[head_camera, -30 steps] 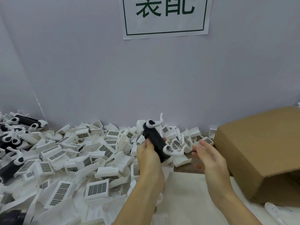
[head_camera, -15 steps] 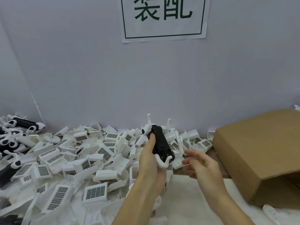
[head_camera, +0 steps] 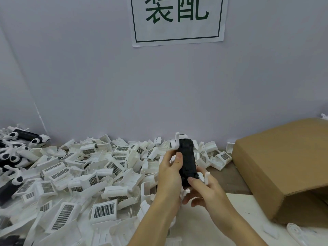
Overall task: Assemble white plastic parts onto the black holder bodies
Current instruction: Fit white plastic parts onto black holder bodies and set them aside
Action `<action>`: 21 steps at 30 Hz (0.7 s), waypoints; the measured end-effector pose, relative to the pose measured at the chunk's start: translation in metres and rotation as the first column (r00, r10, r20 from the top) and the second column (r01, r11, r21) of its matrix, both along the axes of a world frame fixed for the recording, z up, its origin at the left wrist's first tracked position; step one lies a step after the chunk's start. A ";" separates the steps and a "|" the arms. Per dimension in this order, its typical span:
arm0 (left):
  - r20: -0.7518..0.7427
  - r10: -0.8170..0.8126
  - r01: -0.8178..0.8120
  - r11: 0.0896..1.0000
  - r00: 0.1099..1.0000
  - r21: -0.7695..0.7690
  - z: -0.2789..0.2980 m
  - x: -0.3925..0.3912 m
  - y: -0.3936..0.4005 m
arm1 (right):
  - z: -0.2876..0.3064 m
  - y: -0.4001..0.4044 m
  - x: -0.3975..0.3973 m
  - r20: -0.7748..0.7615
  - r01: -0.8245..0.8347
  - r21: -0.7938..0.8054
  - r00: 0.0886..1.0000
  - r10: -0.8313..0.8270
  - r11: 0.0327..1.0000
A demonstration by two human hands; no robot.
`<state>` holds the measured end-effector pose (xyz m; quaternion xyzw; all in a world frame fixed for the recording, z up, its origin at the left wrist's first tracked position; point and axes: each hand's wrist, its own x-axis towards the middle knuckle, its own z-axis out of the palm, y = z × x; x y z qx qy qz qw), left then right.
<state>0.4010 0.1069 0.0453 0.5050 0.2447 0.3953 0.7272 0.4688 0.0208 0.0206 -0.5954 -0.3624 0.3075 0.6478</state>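
Both hands are on the black holder body (head_camera: 187, 161), which I hold up in front of me above the near edge of the white parts pile (head_camera: 99, 176). My left hand (head_camera: 169, 173) grips it from the 9 o'clock side, thumb pressed along its left edge about halfway up. My right hand (head_camera: 204, 190) comes in from 5 o'clock, thumb tip pressed on the lower end of the body and the other fingers curled beneath it.

Its long axis runs nearly from 12 to 6 o'clock, the top leaning a little toward 11. A white clip (head_camera: 178, 143) already sits at the 12 o'clock end, and a second white clip (head_camera: 204, 177) juts out at the 6 o'clock end, just beside my right thumb. That lower end is the one that matters: it lies nearer my right hand, so I judge the right does the pressing or seating while the left steadies the body.

Outward, finished black-and-white holders (head_camera: 19, 150) lie at 9 o'clock along the wall, well apart. A cardboard box (head_camera: 276, 167) rests on the surface (head_camera: 229, 170) at 3 o'clock, near my right wrist.
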 end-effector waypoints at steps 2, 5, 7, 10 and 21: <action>-0.012 -0.018 0.018 1.000 1.000 0.016 0.001 0.000 -0.003 | -0.001 0.002 0.001 -0.021 0.031 0.000 0.999 -0.031 1.000; -0.024 -0.010 0.011 0.999 1.000 0.035 0.001 0.000 -0.004 | -0.003 0.004 0.002 -0.067 0.028 0.022 0.997 -0.026 0.999; -0.023 -0.006 0.007 0.999 1.000 0.032 0.001 0.000 -0.004 | -0.004 0.005 0.003 -0.100 0.008 0.046 0.995 -0.003 0.999; -0.005 -0.009 0.009 1.000 1.000 0.018 -0.001 0.001 -0.002 | -0.007 0.006 0.005 -0.124 -0.009 0.055 0.992 0.016 0.998; 0.042 -0.017 0.017 1.000 0.999 -0.007 0.001 0.000 -0.001 | -0.009 0.003 0.005 -0.016 -0.012 0.017 1.000 0.012 1.000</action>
